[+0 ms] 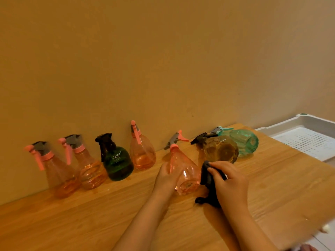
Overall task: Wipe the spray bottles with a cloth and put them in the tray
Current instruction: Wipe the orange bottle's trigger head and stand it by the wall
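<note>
The pink spray bottle (184, 175) is being gripped by left-hand fingers (165, 175), nozzle pointing away; the dark cloth (207, 178), clamped in right-hand fingers (216, 171), is being pressed just beside its base.

Along the wall (163, 51) four upright bottles stand in a row: two pink bottles (59, 171) (87, 165) close together, a green bottle (117, 163) and another pink bottle (142, 153). An amber bottle (219, 149) and a teal bottle (243, 142) lie on their sides between the hands and the tray (308, 142). The near surface (90, 214) offers open passage.
</note>
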`<state>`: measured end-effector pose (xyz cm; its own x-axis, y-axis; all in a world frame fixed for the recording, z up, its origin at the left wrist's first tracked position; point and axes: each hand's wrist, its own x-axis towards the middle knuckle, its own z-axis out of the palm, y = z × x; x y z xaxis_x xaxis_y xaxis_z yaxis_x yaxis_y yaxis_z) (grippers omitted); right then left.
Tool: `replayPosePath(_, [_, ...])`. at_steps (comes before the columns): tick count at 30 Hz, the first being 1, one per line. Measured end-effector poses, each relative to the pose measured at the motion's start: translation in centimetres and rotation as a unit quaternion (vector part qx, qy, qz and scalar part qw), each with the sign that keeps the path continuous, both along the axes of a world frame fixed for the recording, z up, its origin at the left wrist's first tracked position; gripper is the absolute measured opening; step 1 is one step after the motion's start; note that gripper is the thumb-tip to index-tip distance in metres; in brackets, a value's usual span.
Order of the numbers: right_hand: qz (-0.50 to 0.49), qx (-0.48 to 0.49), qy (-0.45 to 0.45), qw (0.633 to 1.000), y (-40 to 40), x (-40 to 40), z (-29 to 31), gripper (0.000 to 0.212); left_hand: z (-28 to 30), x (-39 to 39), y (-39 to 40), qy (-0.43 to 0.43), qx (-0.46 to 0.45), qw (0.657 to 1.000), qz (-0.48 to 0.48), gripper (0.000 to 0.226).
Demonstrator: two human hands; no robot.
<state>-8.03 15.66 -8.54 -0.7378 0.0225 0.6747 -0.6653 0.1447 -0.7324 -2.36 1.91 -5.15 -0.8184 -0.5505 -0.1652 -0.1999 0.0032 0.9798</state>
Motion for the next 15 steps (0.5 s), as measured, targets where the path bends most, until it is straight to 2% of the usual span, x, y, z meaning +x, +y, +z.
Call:
replayPosePath(1, [0.009, 0.009, 0.011, 1.000, -0.1, 0.0, -0.1, 0.024, -0.3, 1.0, 0.1, 0.029, 0.005, 0.999, -0.011, 0.045])
replayPosePath(4, [0.071, 0.011, 0.022, 0.997, -0.5, 0.4, -0.1, 0.019, -1.0, 3.1, 0.0, 0.082, -0.003, 0.996, -0.046, 0.057])
replayPosePath(9, [0.180, 0.001, 0.002, 0.984, -1.2, 1.0, -0.2, 0.018, -1.5, 4.5, -1.0, 0.142, 0.046, 0.985, -0.090, 0.082])
replayPosePath(12, [0.205, 0.016, 0.005, 0.979, -1.4, 1.1, -0.3, 0.018, -1.5, 4.4, -1.6, 0.140, 0.028, 0.985, -0.098, 0.072])
replayPosePath(15, [0.206, 0.019, 0.007, 0.978, -1.5, 1.0, -0.3, 0.017, -2.0, 4.1, -2.1, 0.148, 0.022, 0.985, -0.091, 0.076])
